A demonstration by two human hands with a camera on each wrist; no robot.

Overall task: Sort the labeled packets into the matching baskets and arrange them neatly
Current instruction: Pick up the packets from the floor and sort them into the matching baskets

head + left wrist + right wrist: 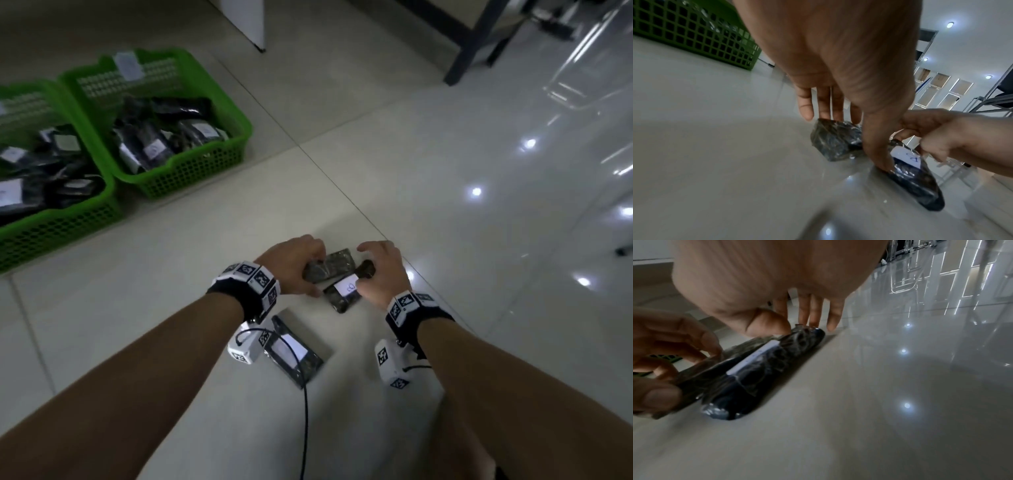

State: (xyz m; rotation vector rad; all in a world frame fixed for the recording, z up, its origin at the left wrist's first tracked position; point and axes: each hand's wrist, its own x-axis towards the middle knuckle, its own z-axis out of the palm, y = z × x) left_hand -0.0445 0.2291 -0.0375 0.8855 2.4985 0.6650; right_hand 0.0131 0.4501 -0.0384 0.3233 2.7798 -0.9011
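Both hands (pixel 298 265) (pixel 380 274) pinch dark packets (pixel 342 294) on floor

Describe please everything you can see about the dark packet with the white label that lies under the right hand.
The labeled packet is a small dark pouch of shiny, crinkled plastic, plump with dark contents. A white rectangular label with blue handwriting, too blurred to read, sits on its upper face. It lies flat on the pale tiled floor, beside another dark packet. The right hand pinches its far end between thumb and fingers; the left hand has its thumb tip at the packet's near edge.
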